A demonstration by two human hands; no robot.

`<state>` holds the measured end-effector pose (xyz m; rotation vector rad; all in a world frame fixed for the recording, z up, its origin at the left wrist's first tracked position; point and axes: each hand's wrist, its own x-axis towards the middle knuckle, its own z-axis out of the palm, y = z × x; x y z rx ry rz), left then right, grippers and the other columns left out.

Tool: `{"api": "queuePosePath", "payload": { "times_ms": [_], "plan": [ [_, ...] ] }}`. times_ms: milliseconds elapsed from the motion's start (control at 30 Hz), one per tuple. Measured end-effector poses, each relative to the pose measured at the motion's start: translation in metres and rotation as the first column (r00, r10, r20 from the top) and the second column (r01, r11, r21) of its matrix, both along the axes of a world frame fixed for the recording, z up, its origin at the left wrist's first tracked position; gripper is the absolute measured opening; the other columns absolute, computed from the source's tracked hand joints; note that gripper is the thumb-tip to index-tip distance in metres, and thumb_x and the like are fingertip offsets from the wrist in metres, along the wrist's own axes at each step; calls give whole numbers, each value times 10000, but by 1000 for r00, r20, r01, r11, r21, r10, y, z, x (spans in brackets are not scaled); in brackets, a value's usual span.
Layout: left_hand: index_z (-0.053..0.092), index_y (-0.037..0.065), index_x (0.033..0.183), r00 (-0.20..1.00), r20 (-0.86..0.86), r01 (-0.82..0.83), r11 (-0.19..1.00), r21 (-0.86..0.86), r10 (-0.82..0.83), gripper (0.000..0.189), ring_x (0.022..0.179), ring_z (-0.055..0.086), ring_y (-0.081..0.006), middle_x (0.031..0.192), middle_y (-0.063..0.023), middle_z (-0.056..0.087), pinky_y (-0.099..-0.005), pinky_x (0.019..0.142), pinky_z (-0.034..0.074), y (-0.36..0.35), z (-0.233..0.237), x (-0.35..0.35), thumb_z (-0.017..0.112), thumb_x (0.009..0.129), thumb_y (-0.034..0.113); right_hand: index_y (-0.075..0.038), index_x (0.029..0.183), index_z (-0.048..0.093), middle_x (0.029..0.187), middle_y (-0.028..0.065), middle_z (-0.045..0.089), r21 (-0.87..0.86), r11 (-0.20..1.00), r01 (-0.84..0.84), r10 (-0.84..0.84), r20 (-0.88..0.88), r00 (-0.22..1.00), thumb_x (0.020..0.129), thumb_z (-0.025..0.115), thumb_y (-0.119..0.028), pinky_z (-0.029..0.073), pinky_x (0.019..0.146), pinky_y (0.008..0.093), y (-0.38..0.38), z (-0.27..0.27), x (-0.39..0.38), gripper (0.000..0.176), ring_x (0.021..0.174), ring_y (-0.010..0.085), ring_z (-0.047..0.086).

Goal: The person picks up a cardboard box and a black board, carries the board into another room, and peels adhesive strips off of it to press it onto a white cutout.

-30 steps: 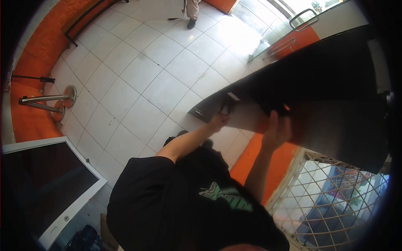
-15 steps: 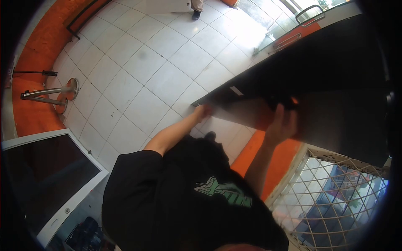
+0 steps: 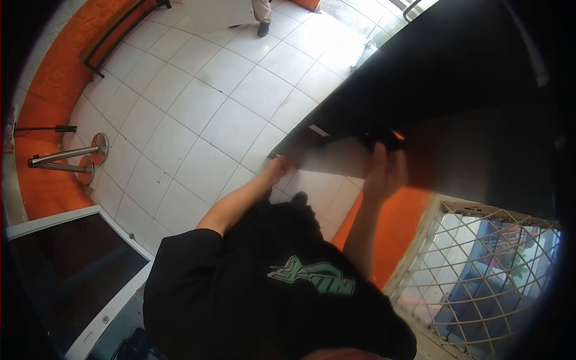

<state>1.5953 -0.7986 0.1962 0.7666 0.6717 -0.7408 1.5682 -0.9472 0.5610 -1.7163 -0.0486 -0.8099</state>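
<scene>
A large, glossy black panel (image 3: 444,78) slants across the right side, with a small white label (image 3: 318,130) near its lower left end. At that end my left hand (image 3: 278,169) has its fingers closed round the panel's corner. My right hand (image 3: 385,174) is raised against the panel's face, fingers stretched upward and apart. Just beyond its fingertips is a dark shape (image 3: 381,137) with an orange glint, blurred on the dark surface. Orange and pale floor tones reflect in the panel around both hands.
White tiled floor (image 3: 204,108) spreads ahead. A person's leg (image 3: 262,17) stands at the top. Metal posts on round bases (image 3: 66,157) lie by the orange wall (image 3: 45,96). A white-framed dark pane (image 3: 78,264) stands at left, a lattice grille (image 3: 480,276) at lower right.
The panel has swung upward and left in the view and now covers most of the door handles behind it. Both hands have shifted slightly left with it.
</scene>
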Motion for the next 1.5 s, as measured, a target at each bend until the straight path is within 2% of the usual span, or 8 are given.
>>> {"api": "queuePosePath", "payload": {
  "times_ms": [433,500,567,667,767,867,1133,1500],
  "plan": [
    [482,106,1187,997,49,-64,996,65,61,298,1015,554,-177,1135,-84,580,-284,812,421,-1,-9,1,491,912,220,49,1016,615,904,73,663,-10,1000,-10,11,60,998,837,644,-12,463,736,214,3,5,-8,192,822,105,603],
    [530,41,1113,893,325,-449,666,596,311,295,946,559,-200,1069,-113,579,-366,829,440,-13,-24,22,558,887,227,50,1010,615,915,83,660,-37,999,-26,27,49,998,844,632,-12,467,763,226,2,3,-9,178,843,123,611],
    [473,9,1199,680,709,-706,433,561,190,411,1045,520,-233,1178,-137,514,-384,908,408,1,68,50,577,889,257,50,1025,602,921,94,657,-68,997,-21,25,52,998,850,621,-9,470,773,232,-1,2,-8,186,857,133,616],
    [416,18,1260,276,950,-608,792,57,143,493,1122,490,-218,1218,-120,497,-352,925,399,22,253,58,624,863,225,49,1054,559,917,110,651,-48,998,33,-29,79,996,854,608,-3,472,764,229,7,0,-9,212,866,133,616],
    [469,8,1223,-89,958,-359,906,225,-274,656,1087,523,-191,1174,-101,552,-337,936,405,31,357,51,778,724,303,35,1020,512,894,117,646,68,993,97,-107,154,982,853,613,-11,472,737,218,21,3,-8,201,850,125,616],
    [542,-2,1130,197,931,-98,939,330,-306,557,951,581,-148,997,-66,630,-310,901,430,14,377,49,816,658,110,9,953,482,824,107,645,36,990,138,-142,179,974,842,644,-45,467,662,202,22,14,-2,203,761,107,613],
    [553,-14,1069,167,950,-89,956,279,-262,437,883,598,-135,953,-81,635,-269,801,479,-1,332,52,774,697,41,-39,801,528,535,48,568,-443,886,136,-281,-280,918,749,764,-167,384,473,219,-9,52,-19,273,480,76,535],
    [541,-24,1066,170,966,-93,973,211,-193,397,883,607,-147,955,-98,630,-269,790,489,-8,345,50,748,731,26,-44,772,559,506,25,534,-459,855,242,-354,-173,919,719,790,-216,366,445,220,-17,50,-11,292,449,92,526]
  ]
}}
